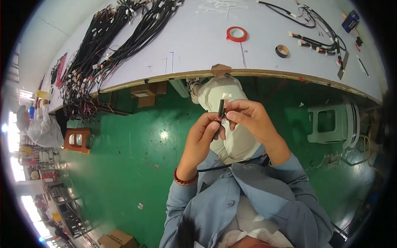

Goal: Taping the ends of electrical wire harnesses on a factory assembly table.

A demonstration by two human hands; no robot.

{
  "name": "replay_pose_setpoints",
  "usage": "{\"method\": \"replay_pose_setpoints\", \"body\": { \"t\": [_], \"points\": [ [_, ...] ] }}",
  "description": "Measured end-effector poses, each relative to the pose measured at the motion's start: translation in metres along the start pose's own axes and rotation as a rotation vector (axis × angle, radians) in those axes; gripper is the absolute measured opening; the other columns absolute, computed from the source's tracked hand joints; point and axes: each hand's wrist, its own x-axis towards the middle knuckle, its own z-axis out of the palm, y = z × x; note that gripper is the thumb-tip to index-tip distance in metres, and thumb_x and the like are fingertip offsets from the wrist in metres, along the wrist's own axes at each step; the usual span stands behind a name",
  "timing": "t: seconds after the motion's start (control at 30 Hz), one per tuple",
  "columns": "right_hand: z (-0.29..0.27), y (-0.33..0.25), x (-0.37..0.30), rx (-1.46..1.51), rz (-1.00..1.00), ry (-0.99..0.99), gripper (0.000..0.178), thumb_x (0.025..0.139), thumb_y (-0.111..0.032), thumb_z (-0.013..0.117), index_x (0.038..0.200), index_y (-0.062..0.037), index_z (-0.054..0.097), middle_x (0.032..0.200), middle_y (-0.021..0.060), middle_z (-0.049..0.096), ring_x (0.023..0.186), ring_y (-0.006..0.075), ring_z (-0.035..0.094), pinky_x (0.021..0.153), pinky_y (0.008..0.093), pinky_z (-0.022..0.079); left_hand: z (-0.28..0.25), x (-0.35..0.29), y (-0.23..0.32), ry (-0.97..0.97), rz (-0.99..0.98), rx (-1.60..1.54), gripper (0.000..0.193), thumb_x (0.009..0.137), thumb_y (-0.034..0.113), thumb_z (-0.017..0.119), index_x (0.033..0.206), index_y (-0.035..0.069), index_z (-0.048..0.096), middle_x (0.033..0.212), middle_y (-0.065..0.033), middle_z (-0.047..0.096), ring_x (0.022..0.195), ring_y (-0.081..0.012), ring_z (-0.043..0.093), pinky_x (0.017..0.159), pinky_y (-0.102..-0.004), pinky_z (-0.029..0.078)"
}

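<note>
I am pinching a black-sleeved wire harness (pixel 221 108) over my light trousers (pixel 210 97), my left hand (pixel 202 134) gripping its lower part between thumb and fingers and my right hand (pixel 254 120) closing thumb and fingertips on it just below the white connector (pixel 227 96), while my fingers are hiding some of the wires. Beyond my knees the worktable (pixel 198 53) is stretching across, bearing a red tape roll (pixel 236 40), a black tape roll (pixel 279 53), thick harness bundles (pixel 93 45) at left and looser harnesses (pixel 312 43) at right. A pale plastic stool (pixel 345 124) is standing to my right.
</note>
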Motion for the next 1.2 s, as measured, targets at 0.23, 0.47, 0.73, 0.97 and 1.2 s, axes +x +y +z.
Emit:
{"method": "replay_pose_setpoints", "body": {
  "t": [0.23,0.47,0.73,0.97,1.2],
  "points": [
    [0.000,0.010,0.004,-0.006,-0.031,0.015,0.017,0.083,-0.006,0.064,0.095,0.0052,0.061,0.084,0.0052,0.061,0.067,0.0105,0.057,0.060,0.0245,0.048,-0.006,0.002,-0.001,-0.034,-0.058,-0.030,0.020,0.097,0.014,0.042,0.110,0.000,0.050,0.076,-0.0024,0.056,0.067,-0.0062,0.044,0.062,-0.0192,0.037],
    [-0.002,0.012,0.006,-0.074,-0.060,0.066,0.013,0.079,-0.006,0.068,0.085,0.0020,0.061,0.080,0.0044,0.061,0.067,0.0086,0.056,0.060,0.0227,0.046,-0.004,0.009,-0.005,0.011,-0.028,0.089,0.025,0.095,0.015,0.049,0.116,0.001,0.047,0.088,-0.0045,0.057,0.071,-0.0077,0.048,0.064,-0.0201,0.040],
    [-0.004,0.021,-0.002,0.059,0.051,0.124,0.011,0.078,-0.006,0.069,0.082,-0.0011,0.060,0.078,0.0029,0.062,0.066,0.0072,0.056,0.059,0.0202,0.045,-0.001,0.015,-0.003,-0.022,-0.059,-0.030,0.023,0.092,0.009,0.050,0.113,0.001,0.048,0.092,-0.0026,0.054,0.072,-0.0076,0.049,0.063,-0.0204,0.041],
    [0.004,0.029,-0.007,0.146,-0.079,0.169,0.008,0.080,0.000,0.065,0.082,0.0005,0.058,0.079,0.0052,0.061,0.069,0.0085,0.058,0.060,0.0224,0.047,0.012,0.014,-0.023,0.040,-0.042,-0.203,0.020,0.093,0.008,0.046,0.112,0.003,0.047,0.089,0.0002,0.051,0.065,-0.0053,0.041,0.054,-0.0179,0.033],
    [-0.002,0.022,-0.015,0.002,-0.129,0.157,0.008,0.082,0.001,0.062,0.078,0.0026,0.055,0.078,0.0069,0.061,0.068,0.0099,0.060,0.060,0.0249,0.049,0.026,0.015,-0.026,0.034,-0.154,-0.515,0.025,0.093,0.015,0.052,0.114,0.003,0.048,0.089,0.0006,0.051,0.069,-0.0077,0.044,0.061,-0.0205,0.036]
  ]
}}
